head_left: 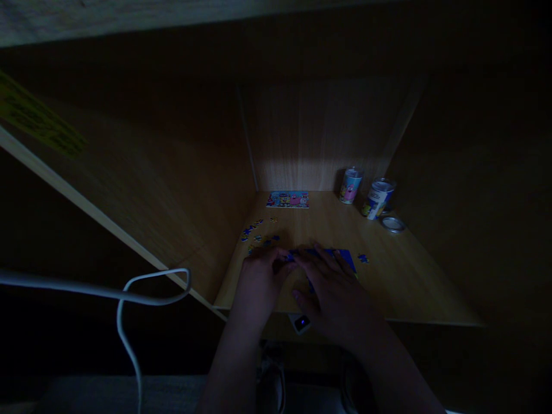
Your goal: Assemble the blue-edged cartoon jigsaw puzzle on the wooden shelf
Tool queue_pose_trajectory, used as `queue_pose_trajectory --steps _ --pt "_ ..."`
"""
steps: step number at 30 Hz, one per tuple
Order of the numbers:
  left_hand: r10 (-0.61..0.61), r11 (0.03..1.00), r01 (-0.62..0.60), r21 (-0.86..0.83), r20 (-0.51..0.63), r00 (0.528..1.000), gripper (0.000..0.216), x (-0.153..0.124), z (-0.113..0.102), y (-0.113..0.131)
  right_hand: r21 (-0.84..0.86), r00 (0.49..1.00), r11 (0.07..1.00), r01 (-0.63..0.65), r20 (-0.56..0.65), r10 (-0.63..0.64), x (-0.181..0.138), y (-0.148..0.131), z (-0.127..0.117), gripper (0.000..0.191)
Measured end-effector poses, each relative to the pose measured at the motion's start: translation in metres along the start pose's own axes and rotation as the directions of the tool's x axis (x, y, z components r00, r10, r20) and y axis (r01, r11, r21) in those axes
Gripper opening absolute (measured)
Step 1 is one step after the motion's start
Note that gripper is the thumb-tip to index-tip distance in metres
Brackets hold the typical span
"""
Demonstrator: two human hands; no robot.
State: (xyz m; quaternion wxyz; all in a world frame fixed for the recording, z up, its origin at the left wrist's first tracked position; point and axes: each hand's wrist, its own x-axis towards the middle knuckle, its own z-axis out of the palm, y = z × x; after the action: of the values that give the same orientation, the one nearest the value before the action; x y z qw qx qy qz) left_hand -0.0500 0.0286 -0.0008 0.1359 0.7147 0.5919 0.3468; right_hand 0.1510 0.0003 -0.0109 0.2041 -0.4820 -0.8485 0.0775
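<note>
A partly joined blue jigsaw puzzle (347, 260) lies on the wooden surface, mostly covered by my right hand (336, 290). That hand rests palm down with its fingers stretched over the puzzle. At the puzzle's left end, my left hand (260, 279) pinches a small blue puzzle piece (290, 256) between thumb and forefinger, close to the right fingertips. Whether this piece touches the joined part I cannot tell. Loose blue and yellow puzzle pieces (246, 231) are scattered beyond my left hand. One more loose piece (363, 259) lies right of the puzzle.
Wooden panels (297, 132) enclose the dim compartment. A colourful cartoon picture card (287, 199) lies at the back. Two printed cans (351, 185) stand at the back right, near a round metal lid (393, 224). A white cable (146, 299) hangs at the left.
</note>
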Motion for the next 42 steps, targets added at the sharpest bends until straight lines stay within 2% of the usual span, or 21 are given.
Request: queue_pose_trajectory --steps 5,13,23,34,42 --pt "0.024 0.986 -0.022 0.165 -0.007 1.0 0.015 -0.0008 0.0002 0.0029 0.005 1.0 1.0 0.001 -0.015 -0.001 0.0003 0.0002 0.0004 0.06" --pt "0.018 0.972 -0.023 0.232 0.024 1.0 0.01 -0.0013 0.0002 0.0036 0.004 0.999 1.0 0.009 -0.035 -0.009 0.0005 0.0006 0.0018 0.06" --pt "0.02 0.966 -0.02 0.258 0.001 1.0 0.02 -0.0029 0.0017 0.0059 0.027 1.0 1.0 -0.001 -0.031 0.002 0.0 -0.0001 -0.0001 0.062" --pt "0.028 0.979 -0.023 0.205 -0.018 0.999 0.014 -0.0016 0.0022 0.0022 0.039 1.0 0.999 -0.009 -0.02 0.01 0.0014 -0.0011 -0.0021 0.061" --pt "0.013 0.983 -0.014 0.182 0.008 1.0 0.009 -0.001 0.0 0.0038 0.039 1.0 0.999 -0.006 -0.027 0.007 0.0008 -0.0015 -0.0027 0.061"
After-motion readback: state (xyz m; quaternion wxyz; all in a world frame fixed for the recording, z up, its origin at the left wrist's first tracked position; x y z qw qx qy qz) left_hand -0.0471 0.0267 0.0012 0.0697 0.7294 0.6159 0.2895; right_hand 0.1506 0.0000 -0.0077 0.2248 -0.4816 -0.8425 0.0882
